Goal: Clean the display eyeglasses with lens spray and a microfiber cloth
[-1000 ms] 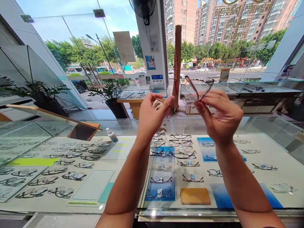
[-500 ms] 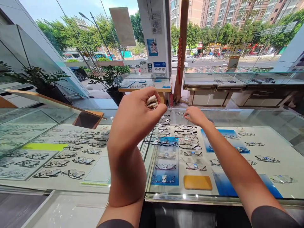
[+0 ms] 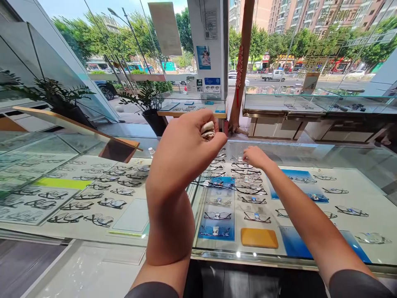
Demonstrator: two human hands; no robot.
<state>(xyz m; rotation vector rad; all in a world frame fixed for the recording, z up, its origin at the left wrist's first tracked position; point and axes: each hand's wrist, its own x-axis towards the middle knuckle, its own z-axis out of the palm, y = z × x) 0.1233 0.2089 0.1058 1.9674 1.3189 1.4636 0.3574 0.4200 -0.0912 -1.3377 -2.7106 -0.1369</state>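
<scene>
My left hand (image 3: 192,145) is raised over the display counter, its fingers curled around a crumpled pale cloth (image 3: 208,130) that shows between thumb and forefinger. Farther off, my right hand (image 3: 257,157) reaches to the far part of the counter. Its fingers are pinched at the end of a thin pair of eyeglasses (image 3: 238,159), at the back of a column of glasses. The fingertips are small and partly hidden. Dark-rimmed eyeglasses (image 3: 248,189) lie nearer me, below the right hand.
A glass-topped display counter (image 3: 217,253) spans the front, with several rows of glasses. A yellow case (image 3: 259,238) lies near its front edge. At left stand a tilted wooden-edged board (image 3: 118,150) and a small white bottle (image 3: 151,152). Behind are a potted plant (image 3: 151,120) and a tree trunk (image 3: 238,95).
My right hand has come slightly down and nearer the rows with the eyeglasses. The left hand keeps its grip on the cloth. The whole view has shifted a little.
</scene>
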